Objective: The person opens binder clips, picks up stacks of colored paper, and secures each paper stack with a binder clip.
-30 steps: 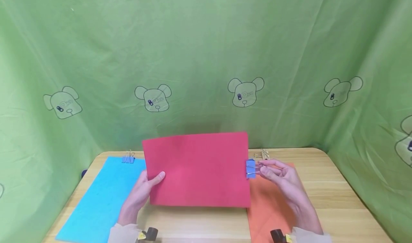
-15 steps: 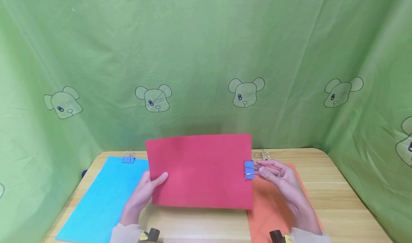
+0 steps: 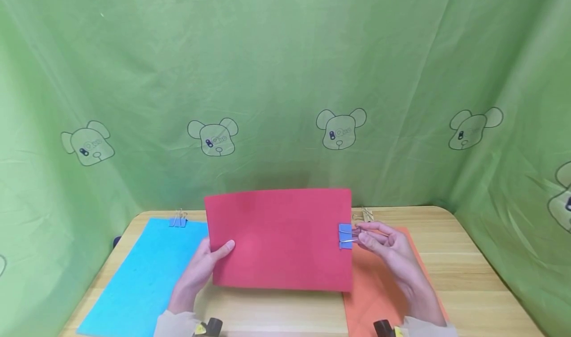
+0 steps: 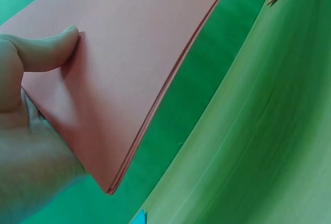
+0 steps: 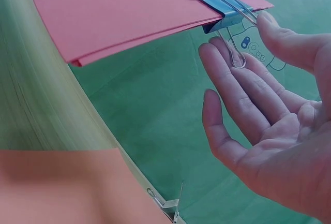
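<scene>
A stack of red paper [image 3: 281, 240] is held up above the table, its long side running left to right. My left hand [image 3: 198, 265] pinches its left edge, thumb on the front and the other fingers hidden behind; in the left wrist view several sheet edges [image 4: 150, 113] show. A blue binder clip [image 3: 345, 236] sits on the stack's right edge. My right hand [image 3: 392, 248] holds the clip by its wire handles. In the right wrist view the thumb [image 5: 279, 35] touches one handle and the fingers lie against the other handle [image 5: 238, 58].
Blue paper [image 3: 134, 277] with a blue binder clip [image 3: 178, 221] at its far end lies at left on the wooden table [image 3: 464, 272]. Orange paper [image 3: 374, 297] lies at right, partly under my right arm, with a pale binder clip [image 3: 368, 214] at its far end. A green curtain [image 3: 276, 69] surrounds the table.
The red stack and my left hand have shifted slightly right and down. The clip's body now overlaps the stack's edge more; my right hand has stayed nearly still.
</scene>
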`<action>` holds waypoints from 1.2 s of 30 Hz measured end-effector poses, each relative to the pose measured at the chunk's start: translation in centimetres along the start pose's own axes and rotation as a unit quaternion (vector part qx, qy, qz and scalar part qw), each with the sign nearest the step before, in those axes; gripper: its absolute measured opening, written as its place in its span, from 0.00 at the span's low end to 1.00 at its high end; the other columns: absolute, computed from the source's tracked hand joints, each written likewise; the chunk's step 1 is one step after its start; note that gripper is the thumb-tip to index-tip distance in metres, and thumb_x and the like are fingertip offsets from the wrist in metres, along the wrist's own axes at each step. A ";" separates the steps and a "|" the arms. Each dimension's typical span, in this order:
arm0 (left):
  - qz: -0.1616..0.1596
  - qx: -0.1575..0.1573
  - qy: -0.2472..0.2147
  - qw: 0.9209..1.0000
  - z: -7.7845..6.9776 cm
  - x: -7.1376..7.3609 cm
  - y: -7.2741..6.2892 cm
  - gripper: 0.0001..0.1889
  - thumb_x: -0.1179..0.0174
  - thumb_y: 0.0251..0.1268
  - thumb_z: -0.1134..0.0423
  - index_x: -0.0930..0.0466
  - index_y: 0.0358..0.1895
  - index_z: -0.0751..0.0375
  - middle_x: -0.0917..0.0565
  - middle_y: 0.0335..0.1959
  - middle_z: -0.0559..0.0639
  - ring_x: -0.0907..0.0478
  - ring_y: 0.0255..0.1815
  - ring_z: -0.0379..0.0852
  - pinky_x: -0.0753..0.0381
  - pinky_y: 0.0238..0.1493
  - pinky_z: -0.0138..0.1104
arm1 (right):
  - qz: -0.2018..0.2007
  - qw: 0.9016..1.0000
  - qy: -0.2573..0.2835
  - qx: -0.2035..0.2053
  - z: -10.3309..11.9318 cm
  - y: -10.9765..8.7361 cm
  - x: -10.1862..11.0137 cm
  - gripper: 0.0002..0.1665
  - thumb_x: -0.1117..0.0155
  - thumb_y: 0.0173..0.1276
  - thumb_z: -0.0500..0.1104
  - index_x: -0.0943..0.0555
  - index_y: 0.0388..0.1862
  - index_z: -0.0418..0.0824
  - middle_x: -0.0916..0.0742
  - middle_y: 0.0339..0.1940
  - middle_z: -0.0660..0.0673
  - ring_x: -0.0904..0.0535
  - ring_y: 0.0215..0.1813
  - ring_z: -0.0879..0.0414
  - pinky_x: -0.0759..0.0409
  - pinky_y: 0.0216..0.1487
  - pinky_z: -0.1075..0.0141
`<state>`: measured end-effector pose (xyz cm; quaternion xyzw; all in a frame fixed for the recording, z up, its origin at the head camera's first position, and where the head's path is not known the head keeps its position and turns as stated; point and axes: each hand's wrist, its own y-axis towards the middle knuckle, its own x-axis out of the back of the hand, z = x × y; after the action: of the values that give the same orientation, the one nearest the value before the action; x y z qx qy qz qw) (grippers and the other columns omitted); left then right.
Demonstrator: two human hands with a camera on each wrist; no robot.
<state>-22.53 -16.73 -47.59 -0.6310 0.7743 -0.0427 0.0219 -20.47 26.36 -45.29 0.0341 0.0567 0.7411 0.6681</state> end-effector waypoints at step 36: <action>0.065 -0.024 0.021 0.997 0.9 0.8 0.8 0.25 0.33 0.68 0.67 0.28 0.64 0.71 0.15 0.50 0.58 0.14 0.48 0.51 0.19 0.54 0.41 | -0.016 0.999 0.009 -0.035 -0.5 0.5 -0.6 0.35 0.34 0.74 0.36 0.35 0.74 0.25 0.13 0.60 0.48 0.14 0.56 0.59 0.17 0.57 0.63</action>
<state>-23.41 -17.39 -48.53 -0.5783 0.8150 -0.0356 -0.0066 -20.92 25.70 -45.72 0.0037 0.0373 0.7322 0.6801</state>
